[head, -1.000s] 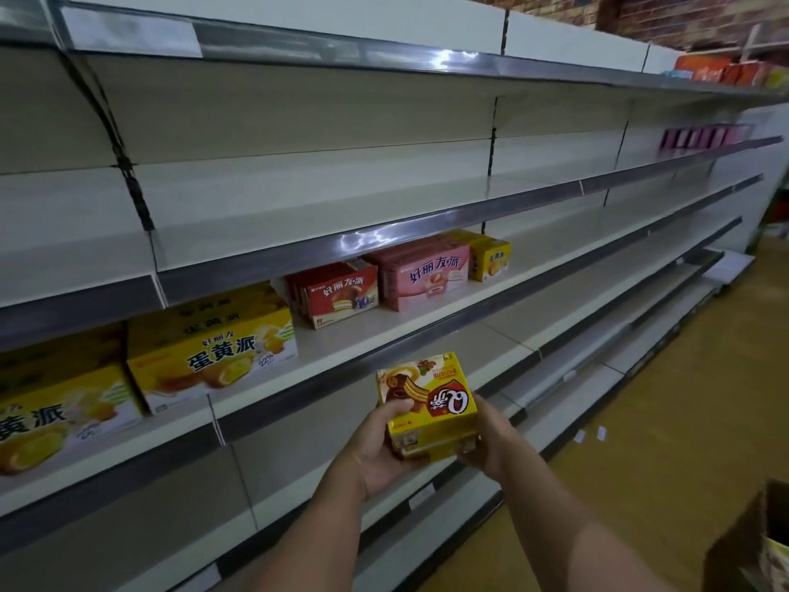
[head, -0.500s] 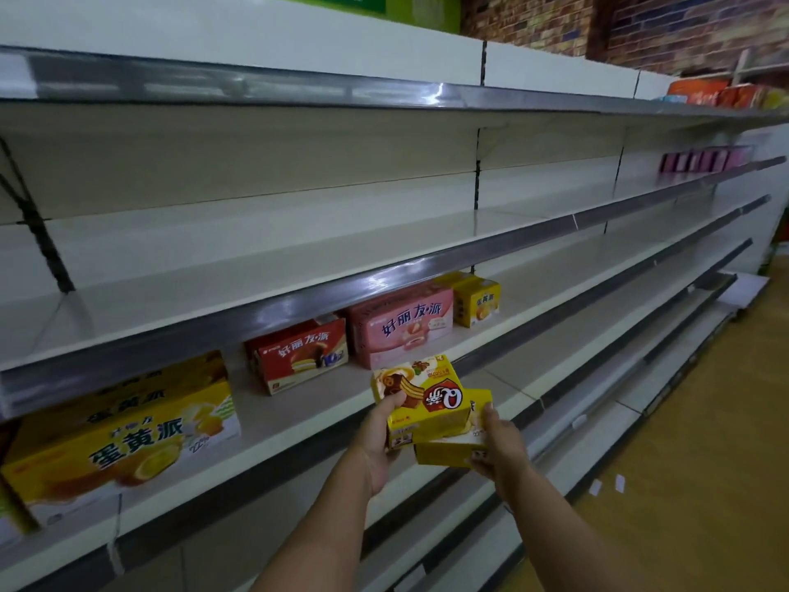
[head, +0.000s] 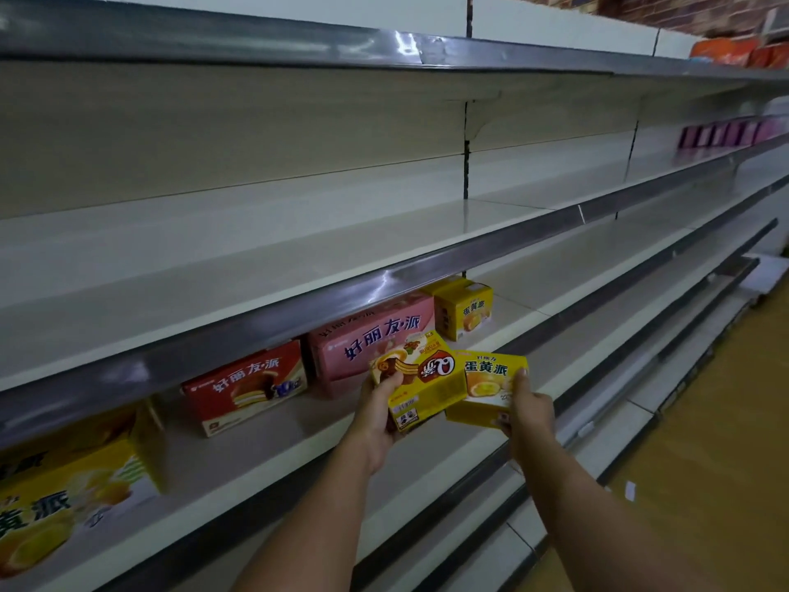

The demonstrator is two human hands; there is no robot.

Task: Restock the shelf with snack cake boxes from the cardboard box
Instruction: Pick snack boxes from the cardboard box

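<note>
Two small yellow boxes held up: left hand (head: 375, 414) grips "Q" box (head: 420, 380), right hand (head: 529, 410) grips 蛋黄派 box (head: 486, 378).

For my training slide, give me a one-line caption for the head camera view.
Left hand and right hand each hold a yellow snack box before the partly stocked shelf.

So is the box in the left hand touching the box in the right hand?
Cannot tell. In the head view the chocolate cake box overlaps the egg yolk pie box, hiding any contact or gap.
</note>
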